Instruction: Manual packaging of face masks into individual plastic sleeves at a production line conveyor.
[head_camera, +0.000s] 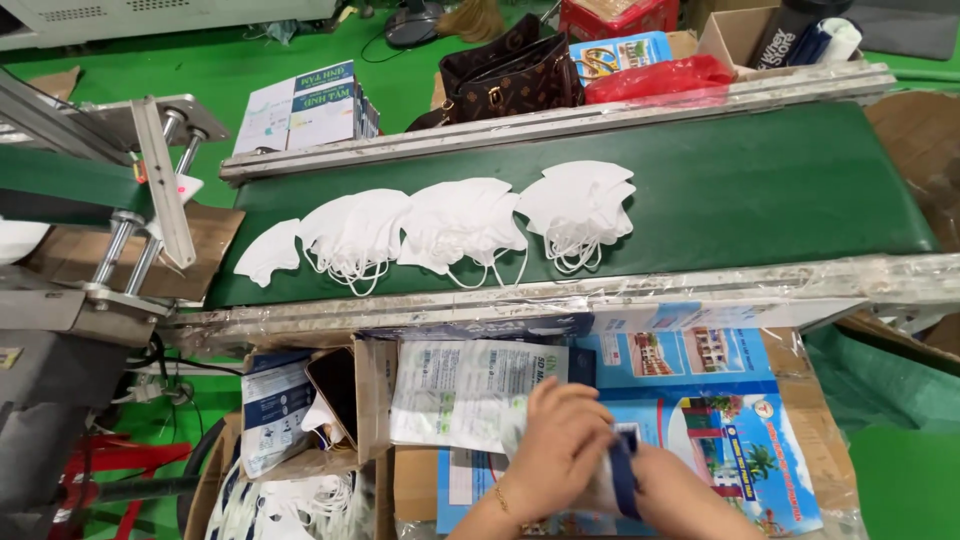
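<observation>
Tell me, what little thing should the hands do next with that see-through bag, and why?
Probably press the clear plastic packet closed and set it aside. Both the left hand and the right hand grip it by its dark blue edge strip, and stacks of white fabric face masks wait on the green conveyor belt.

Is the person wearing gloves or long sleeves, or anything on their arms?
No gloves and no sleeves show: both hands and forearms are bare. The left hand has a thin bracelet around its wrist. The right hand has nothing on it that I can see; its wrist is partly hidden, so a band there can't be ruled out. No rings are clear enough to tell.
</observation>
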